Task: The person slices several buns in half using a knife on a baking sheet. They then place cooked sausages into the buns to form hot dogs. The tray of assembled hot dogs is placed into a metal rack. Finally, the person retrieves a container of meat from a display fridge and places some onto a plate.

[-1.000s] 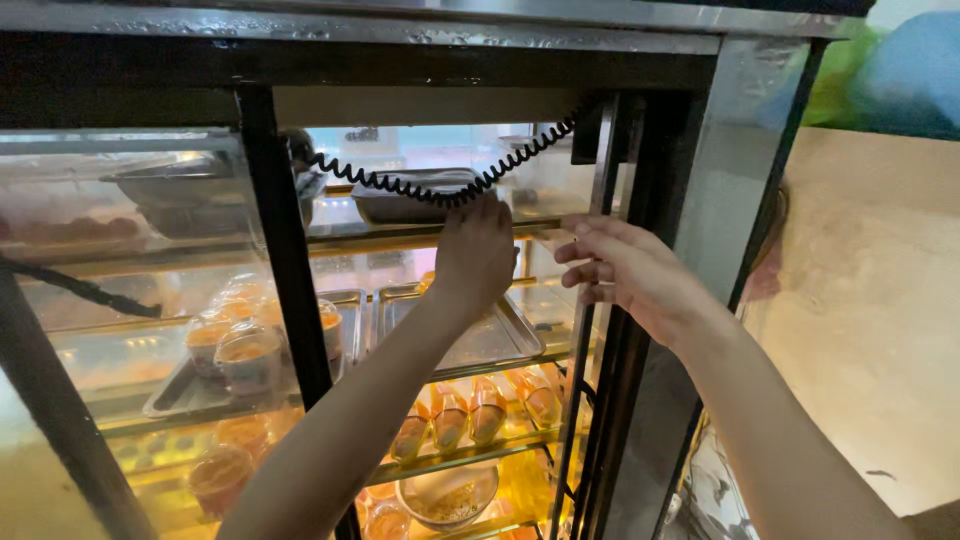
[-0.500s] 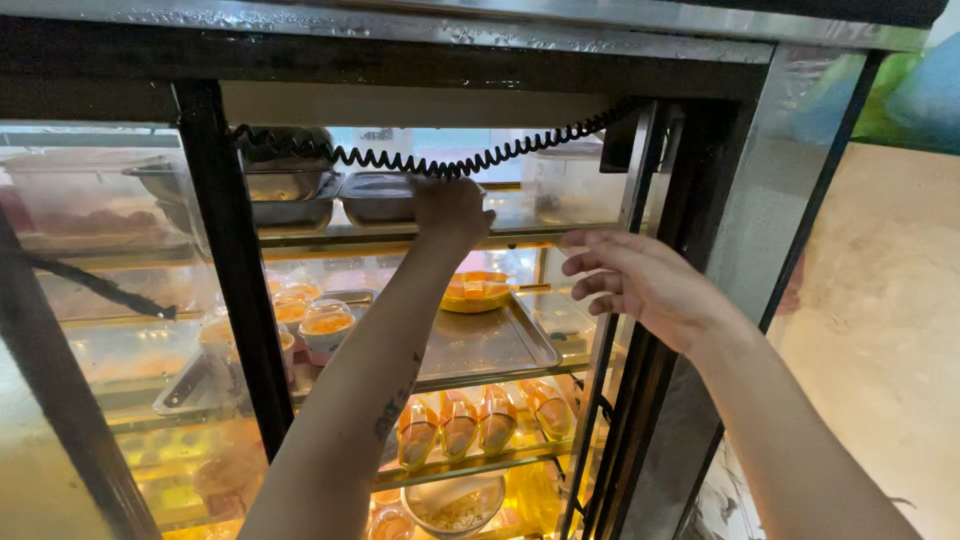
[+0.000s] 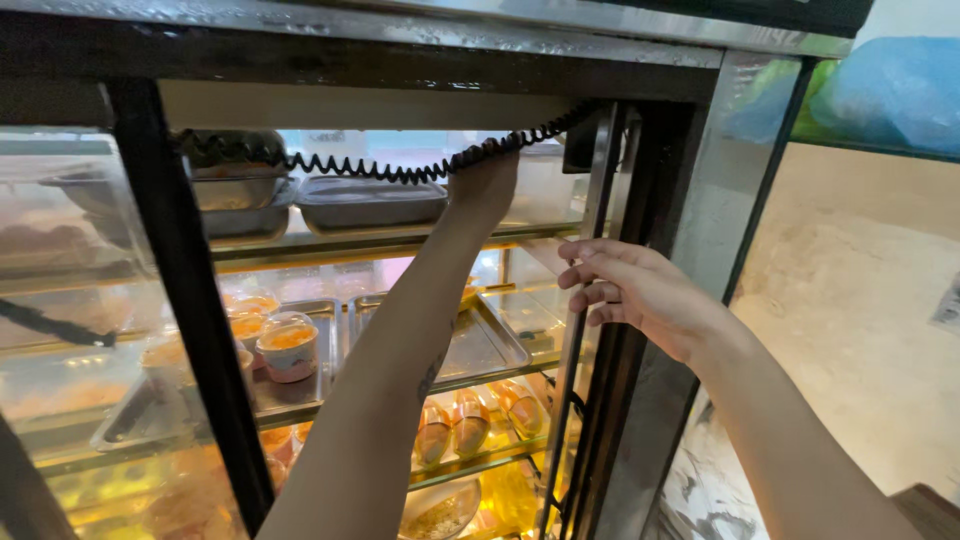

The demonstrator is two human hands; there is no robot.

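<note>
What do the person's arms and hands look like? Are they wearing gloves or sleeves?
No gloves and no sleeves show: both arms are bare up to the picture's edge. The left hand and the right hand wear no rings or watch that I can see. The left forearm has a small dark mark, maybe a tattoo, too small to make out.
</note>
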